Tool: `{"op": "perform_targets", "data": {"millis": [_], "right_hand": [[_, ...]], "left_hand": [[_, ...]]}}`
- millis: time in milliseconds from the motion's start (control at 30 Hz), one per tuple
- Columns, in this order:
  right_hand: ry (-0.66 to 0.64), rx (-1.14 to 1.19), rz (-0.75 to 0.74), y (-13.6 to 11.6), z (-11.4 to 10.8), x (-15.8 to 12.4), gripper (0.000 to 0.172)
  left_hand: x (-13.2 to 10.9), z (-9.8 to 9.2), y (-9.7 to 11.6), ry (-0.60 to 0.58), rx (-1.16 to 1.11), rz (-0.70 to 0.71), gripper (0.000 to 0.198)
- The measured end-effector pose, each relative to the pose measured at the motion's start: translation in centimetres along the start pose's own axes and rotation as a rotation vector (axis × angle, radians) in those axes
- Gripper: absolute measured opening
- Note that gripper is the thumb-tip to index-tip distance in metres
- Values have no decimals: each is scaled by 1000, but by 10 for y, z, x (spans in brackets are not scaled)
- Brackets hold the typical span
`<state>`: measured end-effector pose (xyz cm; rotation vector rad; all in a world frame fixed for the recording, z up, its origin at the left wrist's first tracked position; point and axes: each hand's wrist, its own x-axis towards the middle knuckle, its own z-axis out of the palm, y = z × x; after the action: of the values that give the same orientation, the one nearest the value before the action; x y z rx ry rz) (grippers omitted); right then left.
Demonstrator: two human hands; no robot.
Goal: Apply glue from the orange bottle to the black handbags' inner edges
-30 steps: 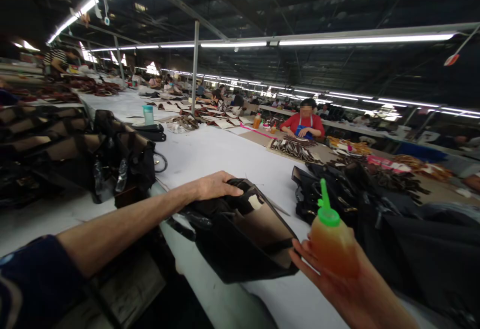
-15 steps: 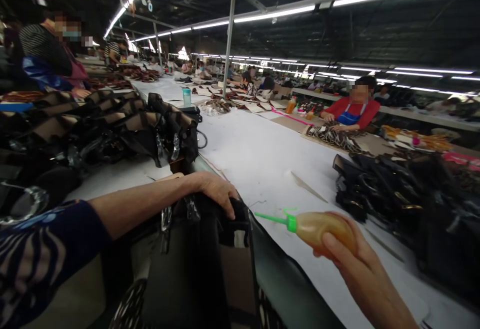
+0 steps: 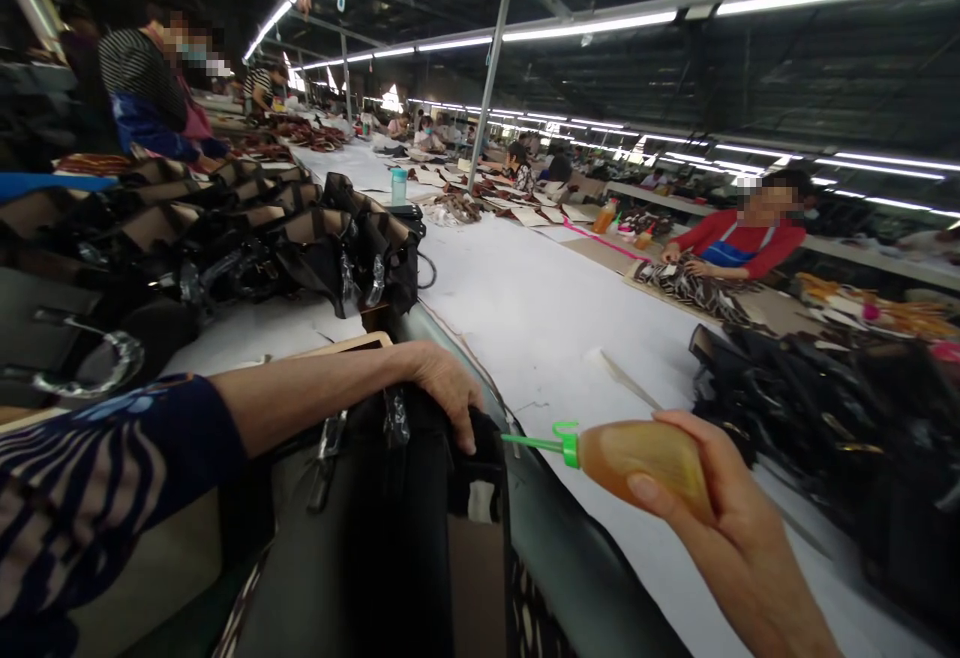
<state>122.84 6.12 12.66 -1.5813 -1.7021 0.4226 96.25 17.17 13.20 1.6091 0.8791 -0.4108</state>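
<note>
My left hand grips the top edge of a black handbag that stands in front of me, its fingers bent over the rim. Clear plastic wraps hardware on the bag's front, and its brown lining shows at the right side. In my right hand is a squeeze bottle of amber liquid, with a green cap and a long thin green nozzle. The bottle lies sideways, nozzle pointing left. The nozzle's tip is at the bag's upper edge, just right of my left fingers; whether it touches I cannot tell.
Several black bags crowd the table at left, and more black bags lie at right. White sheeting covers the long table. A co-worker in red handles patterned pieces across it. Another person stands at back left.
My right hand has brought the bottle's nozzle closer to the bag's edge and levelled it. The view has swung slightly left. My left hand keeps its hold on the bag.
</note>
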Motion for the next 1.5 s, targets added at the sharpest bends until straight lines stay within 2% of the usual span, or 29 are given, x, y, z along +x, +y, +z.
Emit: {"op": "perform_targets", "data": {"millis": [300, 600, 933, 1100, 1233, 1500], "right_hand": [[-52, 23, -60, 7, 3, 4, 49], [-211, 70, -113, 8, 0, -4, 44], [-167, 60, -178, 5, 2, -1, 43], [-167, 55, -259, 16, 2, -8, 41], [-209, 25, -282, 18, -1, -10, 41], [-260, 16, -223, 15, -2, -8, 36]], "left_hand": [[7, -2, -3, -45, -15, -20, 9], [19, -5, -11, -91, -3, -20, 11], [23, -5, -8, -128, -61, -13, 14], [25, -4, -9, -40, -187, -97, 19], [26, -4, -10, -111, -70, -73, 13], [28, -6, -9, -80, -8, -59, 12]]}}
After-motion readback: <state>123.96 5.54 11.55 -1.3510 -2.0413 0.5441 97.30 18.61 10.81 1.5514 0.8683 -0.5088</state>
